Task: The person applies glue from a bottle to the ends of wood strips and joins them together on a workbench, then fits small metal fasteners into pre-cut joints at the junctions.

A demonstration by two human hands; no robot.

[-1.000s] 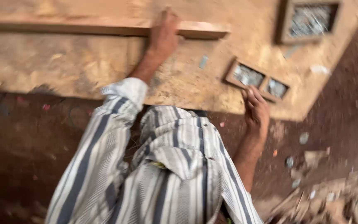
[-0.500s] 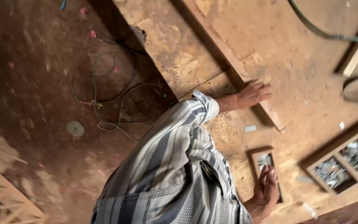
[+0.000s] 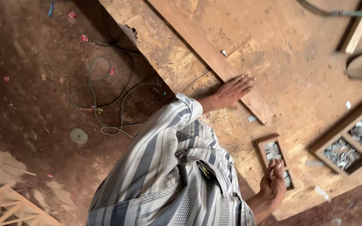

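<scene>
The left hand (image 3: 231, 92) lies flat, fingers spread, on the long wooden plank (image 3: 208, 58) that runs slantwise across the counter (image 3: 290, 79); the grip is fully open, pressing down and holding nothing. The right hand (image 3: 273, 184) hangs over the small wooden tray (image 3: 273, 155) of metal bits, which sits near the plank's lower end, towards the counter's edge. Its fingers are drawn together as if pinching something small, but I cannot tell whether anything is between them.

A larger divided tray (image 3: 348, 142) of metal pieces lies beyond the small one, further from the plank. A loose cable (image 3: 105, 100) coils on the dirt floor (image 3: 30, 83) on the far side of the plank from the trays.

To my eye the plank is pinned by one flat palm near its end only, so a push could swing it about. The small tray is close to the counter's edge, and a careless nudge might tip it. That cable looks ready to catch a foot.
</scene>
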